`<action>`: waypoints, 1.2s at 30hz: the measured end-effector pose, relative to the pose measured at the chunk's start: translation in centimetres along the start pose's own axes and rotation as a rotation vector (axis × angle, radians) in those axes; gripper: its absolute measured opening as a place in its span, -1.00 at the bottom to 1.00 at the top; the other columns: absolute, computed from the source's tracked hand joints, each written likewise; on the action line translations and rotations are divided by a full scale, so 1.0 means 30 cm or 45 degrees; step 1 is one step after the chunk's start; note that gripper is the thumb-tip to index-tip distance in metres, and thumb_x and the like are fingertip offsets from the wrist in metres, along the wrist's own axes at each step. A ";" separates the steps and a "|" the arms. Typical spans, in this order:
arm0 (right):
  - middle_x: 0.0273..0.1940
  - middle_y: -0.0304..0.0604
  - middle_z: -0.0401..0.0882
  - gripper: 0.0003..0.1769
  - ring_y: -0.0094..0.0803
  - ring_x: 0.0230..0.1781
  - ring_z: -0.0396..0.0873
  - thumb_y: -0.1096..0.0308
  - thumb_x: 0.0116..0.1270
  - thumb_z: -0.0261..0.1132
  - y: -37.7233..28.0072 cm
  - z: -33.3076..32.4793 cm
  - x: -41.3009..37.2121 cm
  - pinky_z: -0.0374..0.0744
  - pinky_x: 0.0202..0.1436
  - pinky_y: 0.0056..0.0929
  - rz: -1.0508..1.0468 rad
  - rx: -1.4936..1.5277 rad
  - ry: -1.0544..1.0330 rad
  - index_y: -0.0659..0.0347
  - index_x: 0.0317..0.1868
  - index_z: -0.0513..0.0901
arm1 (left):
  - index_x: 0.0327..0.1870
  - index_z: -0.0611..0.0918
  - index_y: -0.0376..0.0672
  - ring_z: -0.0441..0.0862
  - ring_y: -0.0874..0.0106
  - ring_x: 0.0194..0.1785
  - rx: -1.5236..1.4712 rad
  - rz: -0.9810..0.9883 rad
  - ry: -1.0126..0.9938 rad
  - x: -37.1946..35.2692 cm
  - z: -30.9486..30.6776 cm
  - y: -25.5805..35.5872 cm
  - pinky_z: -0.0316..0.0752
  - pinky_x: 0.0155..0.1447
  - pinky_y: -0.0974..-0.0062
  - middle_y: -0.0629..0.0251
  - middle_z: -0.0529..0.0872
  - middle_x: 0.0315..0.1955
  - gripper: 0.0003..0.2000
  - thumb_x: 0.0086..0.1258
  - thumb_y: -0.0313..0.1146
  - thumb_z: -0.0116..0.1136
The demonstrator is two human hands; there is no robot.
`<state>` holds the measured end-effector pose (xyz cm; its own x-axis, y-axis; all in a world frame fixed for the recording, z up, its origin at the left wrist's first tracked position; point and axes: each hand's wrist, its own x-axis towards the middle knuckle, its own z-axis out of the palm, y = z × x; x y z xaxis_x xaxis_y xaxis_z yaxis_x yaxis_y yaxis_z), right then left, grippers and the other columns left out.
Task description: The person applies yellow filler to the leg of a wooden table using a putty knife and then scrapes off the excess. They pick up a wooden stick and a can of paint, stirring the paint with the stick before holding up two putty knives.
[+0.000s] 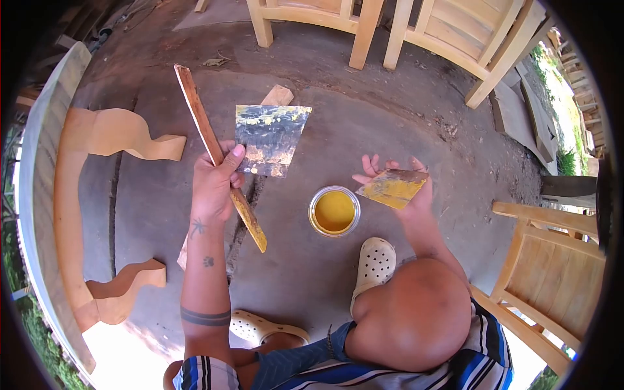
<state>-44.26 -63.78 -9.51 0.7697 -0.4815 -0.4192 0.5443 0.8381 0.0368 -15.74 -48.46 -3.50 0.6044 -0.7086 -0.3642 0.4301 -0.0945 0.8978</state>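
My left hand (218, 175) is closed round a long thin wooden stick (198, 110), whose lower end is smeared yellow. The same hand pinches a dark, paint-stained flat scraper plate (270, 140) under its thumb. On the right, a smaller plate coated in yellow paste (393, 188) rests against my right hand (416, 188), its fingers spread behind the plate. Between and below the hands, an open round tin of yellow paste (335, 210) stands on the concrete floor.
A curved wooden frame (73, 162) with wavy legs lies at the left. Wooden chairs (312, 16) stand at the top and another chair (549, 266) at the right. A wood block (278, 95) lies beyond the scraper. My feet wear pale clogs (375, 265).
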 end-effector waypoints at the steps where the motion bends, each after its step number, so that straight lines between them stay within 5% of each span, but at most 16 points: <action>1: -0.04 0.08 0.43 -0.62 0.06 0.31 0.29 0.10 0.17 0.06 0.008 0.030 -0.008 0.04 0.47 0.25 0.053 -0.010 -0.030 0.26 -0.42 0.62 | -0.19 0.54 -0.24 0.31 0.69 -0.57 -0.008 0.002 0.009 0.003 0.000 -0.004 0.24 -0.51 0.70 0.45 0.53 -0.49 -0.84 0.34 -0.42 0.26; 4: 0.12 0.23 0.37 -0.71 0.13 0.41 0.15 0.21 0.15 0.09 0.033 0.067 -0.022 0.03 0.44 0.33 0.139 -0.107 -0.145 0.24 -0.38 0.65 | -0.18 0.54 -0.25 0.32 0.69 -0.57 -0.015 0.015 0.007 0.002 0.006 -0.003 0.24 -0.51 0.71 0.44 0.53 -0.50 -0.84 0.34 -0.42 0.26; 7: 0.30 0.37 0.20 -0.73 0.20 0.44 0.10 0.41 0.22 0.10 0.036 0.061 -0.002 0.16 0.44 0.19 0.204 -0.399 -0.371 0.21 -0.11 0.63 | -0.17 0.54 -0.25 0.31 0.69 -0.57 -0.017 0.008 0.003 0.004 0.003 -0.005 0.24 -0.51 0.71 0.44 0.54 -0.49 -0.84 0.34 -0.43 0.26; 10: 0.35 0.46 0.12 -0.57 0.16 0.38 0.23 0.57 0.29 0.10 0.064 0.093 -0.013 0.33 0.39 -0.08 0.303 -0.536 -0.235 0.20 0.19 0.44 | -0.18 0.54 -0.25 0.32 0.69 -0.58 0.011 -0.006 -0.073 0.007 -0.009 0.002 0.24 -0.51 0.71 0.42 0.55 -0.48 -0.82 0.32 -0.42 0.28; 16: 0.23 0.21 0.42 -0.45 -0.23 0.16 0.54 0.47 0.37 0.19 0.155 0.115 -0.008 0.55 0.15 -0.38 0.376 -1.175 -0.306 0.19 0.32 0.24 | -0.19 0.57 -0.25 0.33 0.71 -0.58 0.227 -0.012 -0.311 -0.003 0.003 0.028 0.24 -0.52 0.73 0.47 0.55 -0.53 -0.80 0.28 -0.38 0.33; 22: -0.09 -0.16 0.65 -0.57 -0.57 -0.21 0.63 0.43 0.37 0.23 0.188 0.116 0.009 0.58 -0.33 -0.66 0.520 -1.516 -0.309 0.24 0.22 0.42 | -0.18 0.60 -0.24 0.33 0.73 -0.58 0.519 0.079 -0.341 0.000 0.041 0.050 0.21 -0.53 0.73 0.46 0.60 -0.50 -0.77 0.24 -0.36 0.37; 28: -0.17 -0.27 0.64 -0.70 -0.62 -0.27 0.59 0.41 0.39 0.22 0.229 0.043 0.014 0.59 -0.30 -0.61 0.406 -1.615 -0.177 0.24 0.11 0.53 | -0.22 0.62 -0.28 0.45 0.67 -0.43 0.645 0.113 -0.479 0.006 0.079 0.042 0.36 -0.35 0.65 0.46 0.59 -0.48 -0.80 0.23 -0.41 0.36; 31: -0.03 -0.19 0.62 -0.63 -0.46 -0.06 0.59 0.37 0.40 0.23 0.237 0.046 -0.001 0.57 0.01 -0.41 0.420 -1.632 -0.158 0.28 0.16 0.49 | -0.24 0.63 -0.29 0.45 0.66 -0.35 0.741 0.052 -0.558 0.009 0.102 0.031 0.37 -0.26 0.62 0.47 0.59 -0.46 -0.82 0.22 -0.44 0.36; 34: -0.03 -0.24 0.61 -0.65 -0.50 -0.05 0.58 0.27 0.43 0.20 0.291 0.049 -0.012 0.62 -0.10 -0.44 0.187 -1.296 -0.092 0.21 0.17 0.49 | -0.25 0.62 -0.29 0.43 0.66 -0.37 0.809 0.066 -0.602 0.017 0.129 0.020 0.36 -0.27 0.60 0.47 0.59 -0.47 -0.84 0.23 -0.46 0.34; 36: 0.03 -0.19 0.58 -0.60 -0.41 0.01 0.57 0.22 0.44 0.19 0.303 0.037 -0.008 0.60 0.00 -0.35 0.120 -1.177 -0.015 0.21 0.19 0.46 | -0.25 0.62 -0.30 0.43 0.65 -0.38 0.832 0.102 -0.634 0.018 0.144 0.022 0.37 -0.27 0.59 0.47 0.59 -0.48 -0.86 0.28 -0.44 0.30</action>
<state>-39.14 -56.34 -8.07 0.8033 -0.3992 -0.4420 0.0007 0.7427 -0.6696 -18.03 -51.94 -2.05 0.1829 -0.9430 -0.2782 -0.1715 -0.3092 0.9354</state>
